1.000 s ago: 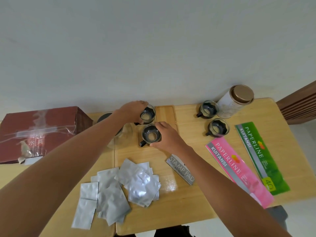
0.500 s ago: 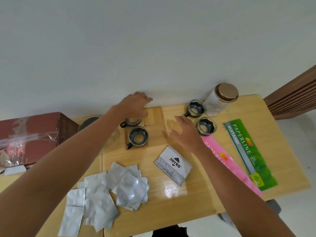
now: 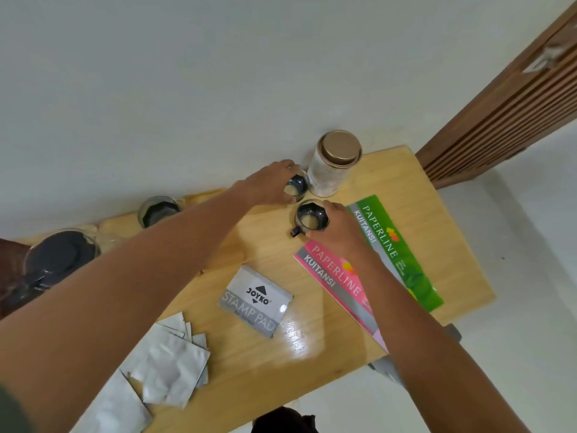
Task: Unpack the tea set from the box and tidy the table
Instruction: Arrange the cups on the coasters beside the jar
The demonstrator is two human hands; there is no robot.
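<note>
A view from above looks down on a light wooden table (image 3: 406,195) set against a pale wall. Two bare forearms reach in from the bottom edge toward the far side of the table.

The left hand (image 3: 268,185) wraps around a small dark glass teacup (image 3: 295,187) at about 12 o'clock on the table, thumb and fingers curled on either side of its rim. This cup sits just beside a white cylindrical tin (image 3: 331,170) with a bronze lid, which stands upright at about 1 o'clock.

The right hand (image 3: 340,232) grips a second teacup (image 3: 310,217) just nearer the camera, fingers closed along its right side. A short dark handle sticks out from the cup toward 7 o'clock. The two cups are near each other but apart.

At about 10 o'clock, a third dark cup (image 3: 159,210) stands partly behind the left forearm. Farther toward 9 o'clock is a round glass vessel (image 3: 59,257) with a dark interior, also partly hidden.

Toward 3 o'clock lie two long receipt pads side by side, a green pad (image 3: 396,248) and a pink pad (image 3: 331,276), both printed PAPERLINE KUITANSI. The right forearm crosses over the pink one.

Near the middle of the table lies a grey stamp pad box (image 3: 254,303). At about 7 o'clock is a loose pile of silver foil packets (image 3: 168,367), overlapping one another.
</note>
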